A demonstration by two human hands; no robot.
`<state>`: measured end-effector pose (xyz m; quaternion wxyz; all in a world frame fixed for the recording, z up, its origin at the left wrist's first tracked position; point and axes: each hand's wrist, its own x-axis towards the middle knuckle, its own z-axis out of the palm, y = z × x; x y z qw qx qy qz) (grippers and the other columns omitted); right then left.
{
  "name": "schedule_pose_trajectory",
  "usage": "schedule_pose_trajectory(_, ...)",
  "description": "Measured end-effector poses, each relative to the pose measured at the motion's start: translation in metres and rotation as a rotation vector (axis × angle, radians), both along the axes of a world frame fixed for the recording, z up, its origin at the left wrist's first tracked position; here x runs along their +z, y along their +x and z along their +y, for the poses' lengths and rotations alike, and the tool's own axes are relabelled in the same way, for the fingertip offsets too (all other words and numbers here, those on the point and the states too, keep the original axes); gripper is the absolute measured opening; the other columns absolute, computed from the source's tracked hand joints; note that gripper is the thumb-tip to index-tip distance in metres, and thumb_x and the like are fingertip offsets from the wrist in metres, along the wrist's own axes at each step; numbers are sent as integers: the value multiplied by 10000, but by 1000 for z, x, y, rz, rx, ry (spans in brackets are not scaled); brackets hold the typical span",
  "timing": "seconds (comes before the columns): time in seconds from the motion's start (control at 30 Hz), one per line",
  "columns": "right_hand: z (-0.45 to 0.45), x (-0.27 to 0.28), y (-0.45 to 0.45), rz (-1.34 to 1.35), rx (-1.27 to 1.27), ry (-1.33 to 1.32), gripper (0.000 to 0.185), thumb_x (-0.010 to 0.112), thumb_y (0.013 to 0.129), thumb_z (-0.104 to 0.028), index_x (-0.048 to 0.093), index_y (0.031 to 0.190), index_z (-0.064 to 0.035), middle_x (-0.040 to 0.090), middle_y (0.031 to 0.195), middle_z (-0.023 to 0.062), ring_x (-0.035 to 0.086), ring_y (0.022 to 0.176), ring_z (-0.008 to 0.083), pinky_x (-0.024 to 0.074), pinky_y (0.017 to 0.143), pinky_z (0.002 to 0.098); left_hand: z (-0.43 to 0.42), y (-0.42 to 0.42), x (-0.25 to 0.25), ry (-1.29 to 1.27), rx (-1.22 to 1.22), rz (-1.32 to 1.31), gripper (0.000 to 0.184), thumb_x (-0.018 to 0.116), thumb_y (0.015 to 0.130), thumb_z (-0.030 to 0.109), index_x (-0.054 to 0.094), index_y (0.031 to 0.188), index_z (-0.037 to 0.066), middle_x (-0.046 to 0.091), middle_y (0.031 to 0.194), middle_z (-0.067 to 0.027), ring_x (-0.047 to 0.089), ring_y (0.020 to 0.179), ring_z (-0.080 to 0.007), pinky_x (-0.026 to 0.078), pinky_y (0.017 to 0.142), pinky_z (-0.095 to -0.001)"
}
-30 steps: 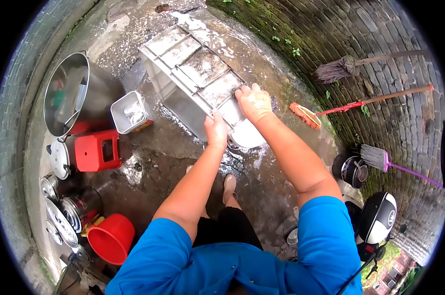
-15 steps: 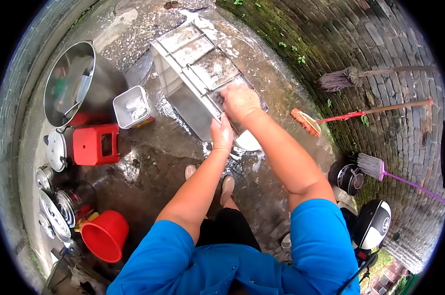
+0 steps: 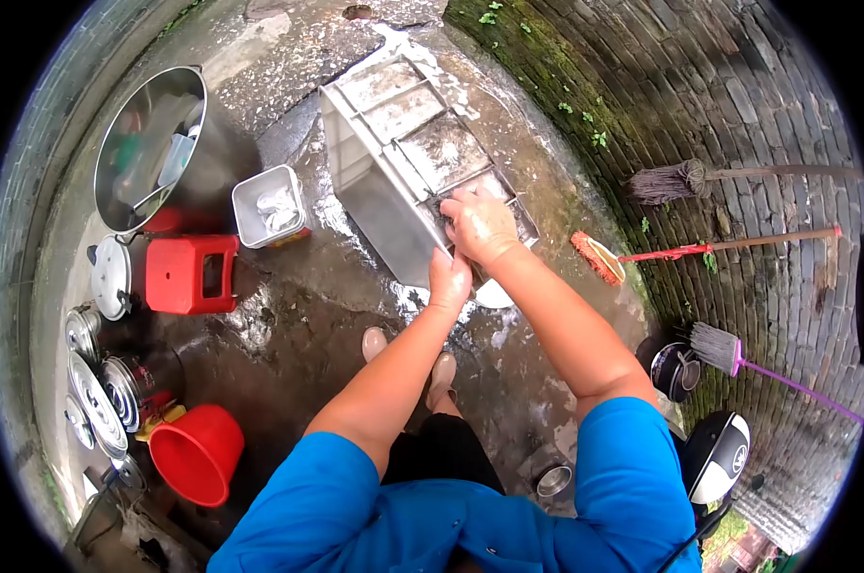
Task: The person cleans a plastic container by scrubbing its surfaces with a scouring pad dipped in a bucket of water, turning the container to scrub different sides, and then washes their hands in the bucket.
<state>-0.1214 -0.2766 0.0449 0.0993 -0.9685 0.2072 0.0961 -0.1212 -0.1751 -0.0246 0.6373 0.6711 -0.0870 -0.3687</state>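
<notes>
A stainless steel box (image 3: 379, 224) rests on the wet floor, its face of crossbars and stained panels turned upward. My left hand (image 3: 449, 279) is closed around the near edge of this box. Just beyond it, my right hand (image 3: 482, 225) presses on the barred face near that end, fingers curled; whatever lies under them is hidden. White suds (image 3: 332, 212) spread on the floor around the box. A white round object (image 3: 492, 294) shows partly beneath the near end.
To the left stand a large metal pot (image 3: 224, 143), a white tub (image 3: 268, 232), a red stool (image 3: 176, 275), several lids (image 3: 96, 401) and a red bucket (image 3: 198, 456). An orange brush (image 3: 599, 258), a mop (image 3: 666, 181) and a broom (image 3: 716, 346) lean along the brick wall. A small metal bowl (image 3: 552, 479) sits behind.
My right hand has slid along the barred face toward the near end, closer to my left hand. My left hand keeps its hold on the edge. The whole view has shifted slightly.
</notes>
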Motion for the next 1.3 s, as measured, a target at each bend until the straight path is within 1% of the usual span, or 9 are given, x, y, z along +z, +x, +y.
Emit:
schedule_pose_trajectory(0.13,-9,0,-1,-9,12,-10,214,686,745,-223,631,941,-158,604,966,34,565,983,286,509,809,399,-2,0,-13,-77,-7,113,402,495,977,322,476,1215,-3,618,1095,-116,587,998,-167,486,835,-309)
schedule_pose_trajectory(0.23,-8,-6,-2,-113,-72,-5,237,678,755,-203,628,983,-165,613,990,47,563,1000,298,508,811,405,-7,42,3,-163,224,536,403,476,971,428,440,1151,69,565,1052,-74,611,939,-141,559,689,-309)
schedule_pose_trajectory(0.33,6,-4,-8,-177,-150,70,218,663,766,-182,636,982,-175,625,991,60,572,980,302,509,808,408,-39,105,9,-87,378,209,589,580,910,434,391,1255,-4,555,1150,-127,609,868,-239,502,747,-370)
schedule_pose_trajectory(0.4,9,-6,-5,-161,-142,-27,201,642,771,-183,646,972,-178,631,987,61,585,953,301,511,805,408,-53,121,-8,102,400,191,590,625,868,453,484,1155,-43,591,1159,-196,624,935,-331,472,848,-418)
schedule_pose_trajectory(0.5,-1,-1,8,-58,-57,5,187,575,809,-175,673,968,-170,632,991,52,590,963,285,513,811,405,-58,114,-6,399,388,-245,559,667,812,465,553,1032,-36,655,974,-254,624,970,-389,470,857,-430)
schedule_pose_trajectory(0.73,-18,22,-6,243,255,20,197,542,819,-160,703,932,-168,639,1008,42,600,971,270,508,846,383,-51,106,-6,391,388,-311,535,663,816,445,538,1007,-39,647,976,-260,622,936,-409,473,846,-444)
schedule_pose_trajectory(0.93,-12,-19,5,-141,-14,-78,170,546,809,-151,647,945,-154,632,1020,44,610,944,283,540,767,423,-44,102,-5,378,348,-291,527,675,808,435,517,979,-38,644,964,-265,622,928,-409,472,834,-440)
schedule_pose_trajectory(1.03,-57,-13,3,128,-240,-162,187,580,807,-178,654,969,-122,646,1063,85,608,951,306,536,799,402,-54,101,-1,333,323,-302,527,680,805,431,507,987,-33,643,963,-264,622,924,-407,471,831,-440)
schedule_pose_trajectory(1.3,-35,6,14,137,-13,-54,192,578,807,-170,684,966,-141,660,1024,66,621,966,279,529,831,365,-45,100,-14,349,295,-296,488,636,849,408,480,1019,-22,638,968,-270,610,935,-426,464,829,-459)
